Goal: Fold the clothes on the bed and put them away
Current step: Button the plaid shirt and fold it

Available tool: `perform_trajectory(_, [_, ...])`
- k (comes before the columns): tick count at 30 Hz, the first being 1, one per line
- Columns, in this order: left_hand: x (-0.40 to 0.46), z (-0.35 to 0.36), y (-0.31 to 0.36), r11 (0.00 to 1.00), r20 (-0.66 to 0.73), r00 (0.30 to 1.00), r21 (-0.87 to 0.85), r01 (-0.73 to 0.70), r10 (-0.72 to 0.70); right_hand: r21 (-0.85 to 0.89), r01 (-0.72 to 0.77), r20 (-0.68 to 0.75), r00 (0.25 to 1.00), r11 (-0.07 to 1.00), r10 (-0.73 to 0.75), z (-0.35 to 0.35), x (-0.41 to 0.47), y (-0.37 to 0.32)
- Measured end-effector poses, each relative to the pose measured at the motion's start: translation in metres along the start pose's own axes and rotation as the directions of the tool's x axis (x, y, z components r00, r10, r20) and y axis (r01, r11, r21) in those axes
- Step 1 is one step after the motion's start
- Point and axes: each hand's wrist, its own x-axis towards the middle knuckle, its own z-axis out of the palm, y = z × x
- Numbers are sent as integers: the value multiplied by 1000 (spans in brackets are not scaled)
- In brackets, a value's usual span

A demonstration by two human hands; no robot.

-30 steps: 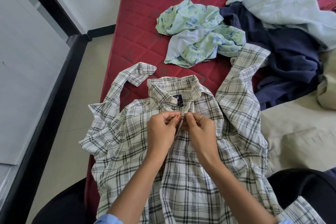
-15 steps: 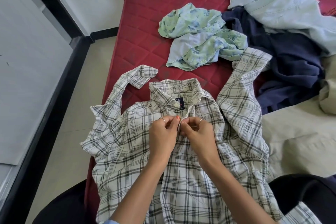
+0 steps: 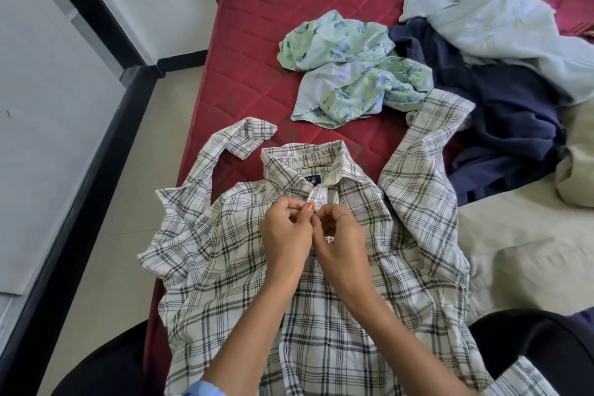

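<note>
Both hands pinch the placket just below the collar.
Your left hand point(image 3: 287, 228) and right hand point(image 3: 341, 235) meet fingertip to fingertip; the white-and-grey plaid cotton shirt point(image 3: 321, 315) runs lengthwise back toward you.

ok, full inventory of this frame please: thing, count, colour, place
plaid shirt: 1, white with grey and black checks, spread face up at the near edge of the bed, collar away from the person
floral garment: 1, green and blue, crumpled beyond the plaid shirt's collar
navy garment: 1, dark blue, heaped to the right of the floral one
pale blue garment: 1, light blue, heaped on the navy one, far right
beige fabric: cream, right side of the bed
mattress: 1, red, quilted
floor: beige, left of the bed
left hand: 1, pinches the shirt front just below the collar
right hand: 1, pinches the same spot
</note>
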Motion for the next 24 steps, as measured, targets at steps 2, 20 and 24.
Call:
perform_trajectory(2, [1, -4, 1, 999, 49, 998, -31, -31, 33, 191, -108, 47, 994, 976, 100, -5, 4, -2])
perform_trajectory(20, [14, -32, 5, 976, 382, 914, 112, -188, 133, -474, -133, 37, 985, 871, 170, 13, -31, -24])
perform_trajectory(24, [-4, -44, -1, 979, 344, 937, 159, -131, 69, -329, -180, 31, 979, 927, 201, 5, -35, -16])
